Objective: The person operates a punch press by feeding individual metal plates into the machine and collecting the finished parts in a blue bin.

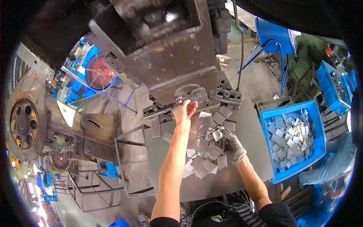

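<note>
My bare left hand (184, 111) reaches up to the metal press (177, 68), its fingers drawn together at the die under the ram. A grey plate-like piece shows by the fingertips; what they grip is hard to make out. In a grey work glove, my right hand (230, 145) pinches a small square metal plate (217, 135) over the loose pile. Many similar flat metal plates (209, 165) lie heaped on the grey worktable (166, 157) between and below my hands.
A blue bin (321, 145) full of such plates stands right of the table. Clamp bars with bolts (226, 95) flank the die. On the left are a machine with a flywheel (23, 123) and a red fan (100, 72). A blue chair (276, 36) stands behind; a person's leg (329, 162) is at right.
</note>
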